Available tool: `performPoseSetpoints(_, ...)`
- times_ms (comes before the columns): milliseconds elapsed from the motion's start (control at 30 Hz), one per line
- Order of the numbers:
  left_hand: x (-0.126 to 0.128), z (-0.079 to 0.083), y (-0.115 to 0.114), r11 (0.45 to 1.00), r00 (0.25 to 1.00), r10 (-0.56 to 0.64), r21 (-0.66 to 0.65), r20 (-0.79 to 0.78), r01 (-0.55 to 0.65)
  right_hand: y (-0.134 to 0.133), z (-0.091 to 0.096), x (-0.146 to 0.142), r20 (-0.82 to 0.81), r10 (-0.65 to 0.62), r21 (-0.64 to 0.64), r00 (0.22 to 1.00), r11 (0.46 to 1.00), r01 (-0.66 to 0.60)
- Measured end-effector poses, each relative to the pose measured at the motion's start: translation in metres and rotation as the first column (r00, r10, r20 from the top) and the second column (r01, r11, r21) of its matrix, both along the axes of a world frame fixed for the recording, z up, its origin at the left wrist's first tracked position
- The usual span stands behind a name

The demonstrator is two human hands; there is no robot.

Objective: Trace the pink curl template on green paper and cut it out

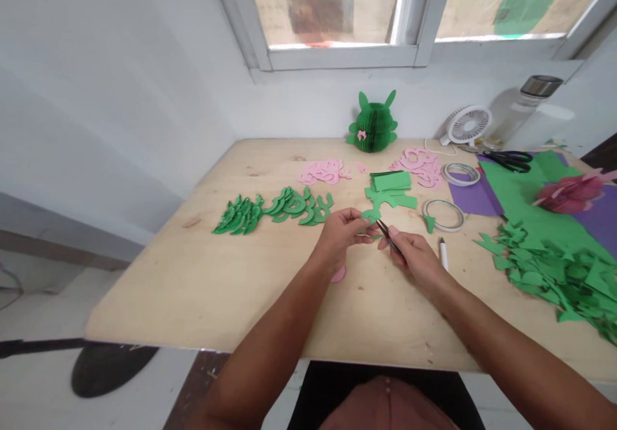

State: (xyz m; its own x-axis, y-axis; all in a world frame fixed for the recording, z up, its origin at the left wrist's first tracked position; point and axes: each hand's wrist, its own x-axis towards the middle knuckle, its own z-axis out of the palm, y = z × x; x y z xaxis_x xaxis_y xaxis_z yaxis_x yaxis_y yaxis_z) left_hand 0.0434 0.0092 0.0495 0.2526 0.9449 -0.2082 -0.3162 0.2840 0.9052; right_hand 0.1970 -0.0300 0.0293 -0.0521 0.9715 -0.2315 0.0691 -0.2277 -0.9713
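In the head view, over the worktable (159,304), I can see the person's left hand (348,227) pinching a small green paper piece (370,214) between thumb and fingers. The right hand (409,250) is wrapped around a slim dark tool, small scissors (384,229) by the look of it, with the points angled up towards the paper. Both hands are engaged, then: 1 steadies the piece, and the other, I'd judge, is placed to bring the blades in from the right without crossing the left fingers.

The layout seems meant for easy reach. The 2 heaps of curved green cut-outs, the outer heap (238,215) and the inner heap (292,204), lie left of the hands, well away from the green scraps (554,269) on the right. Green strips (392,181) sit just past the fingers, and a pen (443,254) lies beside the right hand. At the back, a green paper figure (373,128) stands upright against the wall, perhaps as a model.

As for the grip, the green piece pokes out beyond the left fingertips, its rounded edge free on the far side. The blade tips are at its right edge; from here I can't tell whether they touch it.
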Motion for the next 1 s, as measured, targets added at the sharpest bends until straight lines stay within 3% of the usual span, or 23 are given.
performPoseSetpoints(1000, -0.0012, -0.0046, 0.002, 0.997, 0.998, -0.066, -0.025, 0.009, 0.067, -0.0001, 0.0, 0.0001, 0.006, 0.018, 0.003, 1.0, 1.0, -0.019)
